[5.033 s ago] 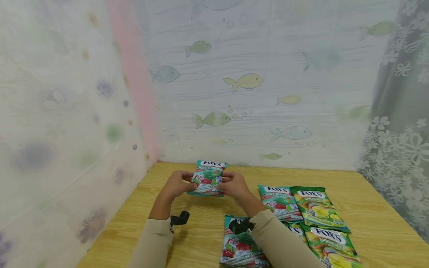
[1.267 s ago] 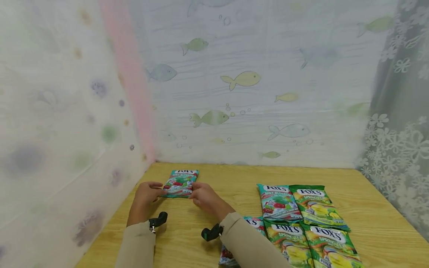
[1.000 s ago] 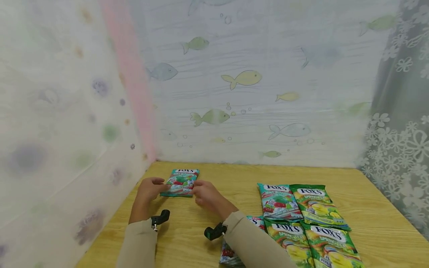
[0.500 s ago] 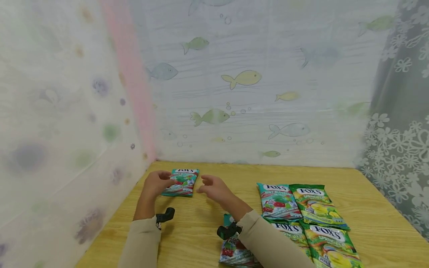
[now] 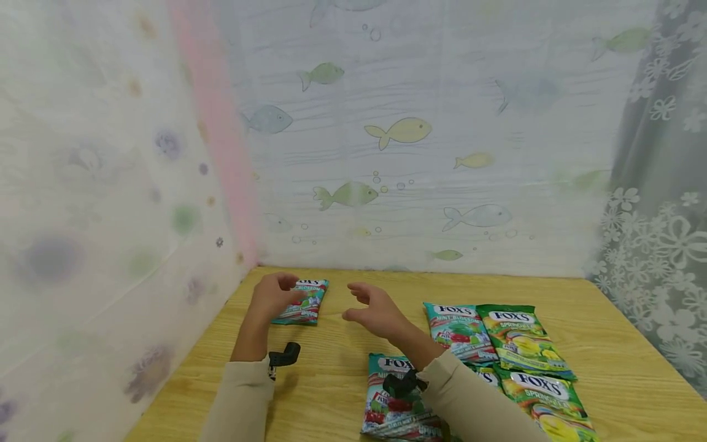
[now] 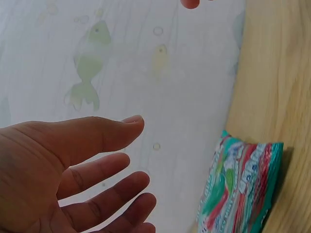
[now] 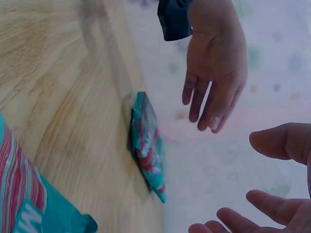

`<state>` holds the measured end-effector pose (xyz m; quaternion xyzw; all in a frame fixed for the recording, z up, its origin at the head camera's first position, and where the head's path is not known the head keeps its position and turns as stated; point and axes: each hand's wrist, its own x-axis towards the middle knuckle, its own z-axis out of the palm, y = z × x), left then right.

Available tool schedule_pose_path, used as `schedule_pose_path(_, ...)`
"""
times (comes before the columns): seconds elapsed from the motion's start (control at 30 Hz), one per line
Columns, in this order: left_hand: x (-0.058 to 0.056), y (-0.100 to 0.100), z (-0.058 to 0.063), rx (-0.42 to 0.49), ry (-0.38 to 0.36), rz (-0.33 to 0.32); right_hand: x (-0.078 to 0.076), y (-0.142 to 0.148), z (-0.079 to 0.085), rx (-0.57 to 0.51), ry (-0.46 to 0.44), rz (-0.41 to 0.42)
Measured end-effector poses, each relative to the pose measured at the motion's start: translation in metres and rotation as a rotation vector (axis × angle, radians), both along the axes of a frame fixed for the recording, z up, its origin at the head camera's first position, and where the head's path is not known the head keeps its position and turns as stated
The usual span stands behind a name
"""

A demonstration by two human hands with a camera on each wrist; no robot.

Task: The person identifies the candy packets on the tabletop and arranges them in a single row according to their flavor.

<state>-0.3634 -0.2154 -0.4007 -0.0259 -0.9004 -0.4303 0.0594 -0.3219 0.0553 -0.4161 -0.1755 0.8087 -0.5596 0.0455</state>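
Note:
A teal Fox's Mint Blossom candy bag [image 5: 309,305] lies flat near the table's far left corner. My left hand [image 5: 270,299] hovers above its left side, covering part of it in the head view. In the left wrist view the candy bag [image 6: 238,189] sits apart from the relaxed fingers [image 6: 104,187]. To the right of the bag, my right hand [image 5: 377,312] is held in the air with thumb and fingers spread, touching nothing. The right wrist view shows both the bag [image 7: 148,145] on the wood and my left hand [image 7: 214,73] clear of it.
At the right are another Mint Blossom bag [image 5: 459,331], a green Springtea bag [image 5: 521,337] and a second Springtea bag [image 5: 547,405]. A Mint Blossom bag [image 5: 386,405] lies nearer, beneath my right forearm, beside a mostly covered green bag. Patterned sheets [image 5: 342,153] stand behind the table.
Both hands carried the Mint Blossom bag leftward and set it on the table. They have since let go; the right hand has moved off to the right and the left has risen over the bag.

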Motion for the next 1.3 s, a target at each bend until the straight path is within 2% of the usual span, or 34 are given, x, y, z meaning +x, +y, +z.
schedule_pose_path(0.2,0.003,0.013,0.006,0.002,0.020,-0.028,0.009,0.020,0.009,-0.043,0.002,-0.032)
schedule_pose_path(0.37,0.005,0.027,0.007,0.008,0.039,-0.064,0.014,0.042,0.009,-0.050,0.007,-0.078)
schedule_pose_path(0.57,0.009,0.047,0.011,-0.016,0.071,-0.109,0.021,0.071,0.013,0.026,0.033,-0.106)
schedule_pose_path(0.7,0.015,0.058,0.014,-0.031,0.082,-0.131,0.026,0.088,0.019,0.079,0.068,-0.116)
schedule_pose_path(0.87,0.023,0.071,0.017,-0.035,0.088,-0.147,0.029,0.107,0.023,0.104,0.062,-0.156)
schedule_pose_path(1.1,0.034,0.088,0.017,-0.066,0.115,-0.178,0.038,0.132,0.025,0.130,0.058,-0.169)
schedule_pose_path(1.3,0.042,0.105,0.012,-0.093,0.135,-0.246,0.044,0.154,0.023,0.192,0.045,-0.191)
